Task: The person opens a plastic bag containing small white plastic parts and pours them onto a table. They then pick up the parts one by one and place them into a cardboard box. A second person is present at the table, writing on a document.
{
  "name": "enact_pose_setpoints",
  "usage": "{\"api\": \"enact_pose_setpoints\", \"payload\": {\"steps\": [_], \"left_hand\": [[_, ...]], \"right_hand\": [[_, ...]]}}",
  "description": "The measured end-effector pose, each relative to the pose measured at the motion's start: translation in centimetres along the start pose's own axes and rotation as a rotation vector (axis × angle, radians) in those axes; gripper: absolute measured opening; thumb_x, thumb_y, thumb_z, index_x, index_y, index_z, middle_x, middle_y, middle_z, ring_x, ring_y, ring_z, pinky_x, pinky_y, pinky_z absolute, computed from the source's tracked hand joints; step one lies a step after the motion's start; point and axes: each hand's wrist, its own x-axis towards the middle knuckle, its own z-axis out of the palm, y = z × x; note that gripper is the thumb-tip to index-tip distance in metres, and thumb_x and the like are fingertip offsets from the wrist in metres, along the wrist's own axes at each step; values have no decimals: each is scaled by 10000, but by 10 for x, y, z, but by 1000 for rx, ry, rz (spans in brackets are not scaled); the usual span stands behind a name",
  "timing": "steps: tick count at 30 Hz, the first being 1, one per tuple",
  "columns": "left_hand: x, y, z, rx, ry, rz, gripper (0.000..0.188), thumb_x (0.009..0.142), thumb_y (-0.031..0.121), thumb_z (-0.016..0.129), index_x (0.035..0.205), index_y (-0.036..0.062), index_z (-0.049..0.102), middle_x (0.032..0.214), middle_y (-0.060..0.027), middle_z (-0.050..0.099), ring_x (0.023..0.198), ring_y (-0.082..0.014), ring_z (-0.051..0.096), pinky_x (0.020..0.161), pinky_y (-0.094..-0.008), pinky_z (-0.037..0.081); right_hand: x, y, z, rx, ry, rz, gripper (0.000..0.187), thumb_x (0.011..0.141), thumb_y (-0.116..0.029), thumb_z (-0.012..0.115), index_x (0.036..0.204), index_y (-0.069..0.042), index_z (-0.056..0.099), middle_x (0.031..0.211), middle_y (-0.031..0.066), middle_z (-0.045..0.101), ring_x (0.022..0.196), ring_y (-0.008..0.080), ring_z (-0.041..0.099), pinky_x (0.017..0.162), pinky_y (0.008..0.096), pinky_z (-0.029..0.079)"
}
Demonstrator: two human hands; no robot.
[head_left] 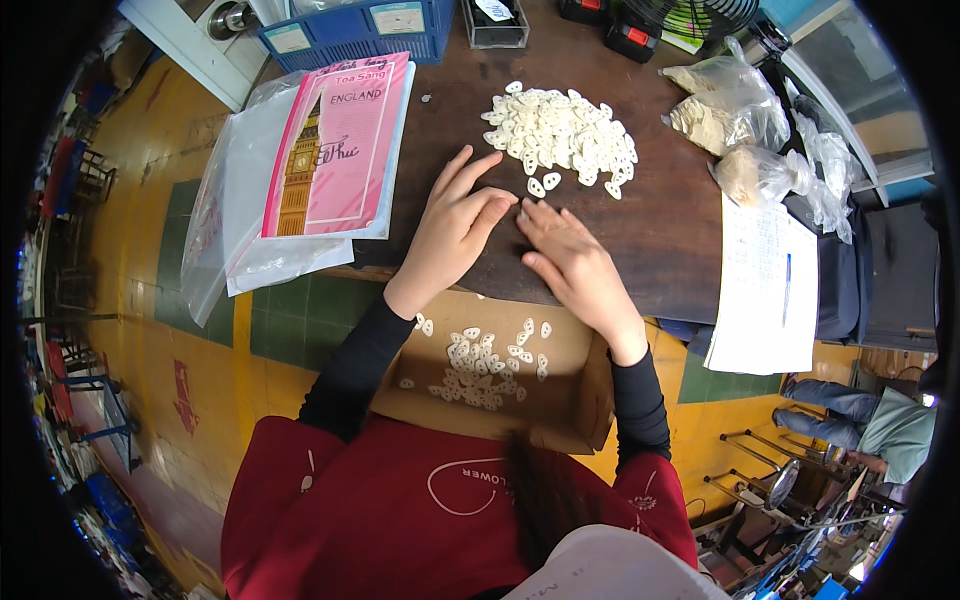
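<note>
A heap of small white oval pieces with holes (560,130) lies on the dark brown table (450,110). My left hand (455,225) is just left of and nearer than the heap, its fingers spread and its index finger bent toward the thumb; no piece shows in it. Beside it, my right hand (580,265) rests low over the tabletop with fingers stretched out, their tips close to the left fingertips. Two loose pieces (543,184) lie between the hands and the heap. Below the table edge, a cardboard box (560,385) holds many similar pieces (475,360), under my forearms.
At the left lie a pink booklet (340,150) and clear plastic bags (215,200). A blue crate (410,35) and a clear tray (496,30) stand at the back. Filled plastic bags (730,110), paper sheets with a pen (765,290) and a black fan (690,15) line the right.
</note>
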Motion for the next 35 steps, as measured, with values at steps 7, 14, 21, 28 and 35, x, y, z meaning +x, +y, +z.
{"api": "enact_pose_setpoints", "payload": {"steps": [7,14,21,28,35], "left_hand": [[-3,1,1,-47,61,-50,291,1065,274,545,1095,51,729,1427,-147,581,1445,-412,398,1151,-491,361],[-3,-1,2,-55,63,-64,258,1059,237,558,1108,49,728,1422,-149,583,1447,-406,397,1150,-480,365],[-1,-8,5,-17,41,-59,320,1071,274,531,1283,71,660,1478,-147,536,1479,-395,359,1190,-489,316],[24,-11,18,323,-113,85,482,1058,374,525,1468,121,533,1592,-105,426,1513,-372,304,1238,-563,196],[10,-9,13,292,-345,136,503,1037,389,554,1491,173,537,1620,-33,410,1514,-283,339,1240,-506,249]], "right_hand": [[-27,-21,-13,439,-461,-177,484,987,-274,651,1428,-81,594,1527,140,522,1461,331,433,1237,563,256],[16,8,-12,99,116,40,437,980,-201,654,1378,-25,617,1483,175,555,1437,373,452,1199,475,353],[1,2,0,-115,7,-26,421,962,-241,677,1332,-41,654,1454,124,594,1404,266,512,1185,460,382],[-53,-29,-3,296,-243,-170,348,953,-236,696,1266,-85,716,1315,103,695,1302,275,603,1142,471,436],[-39,-27,-29,250,124,30,233,972,-118,659,1162,-33,762,1163,143,753,1135,307,699,1045,455,517]]}}
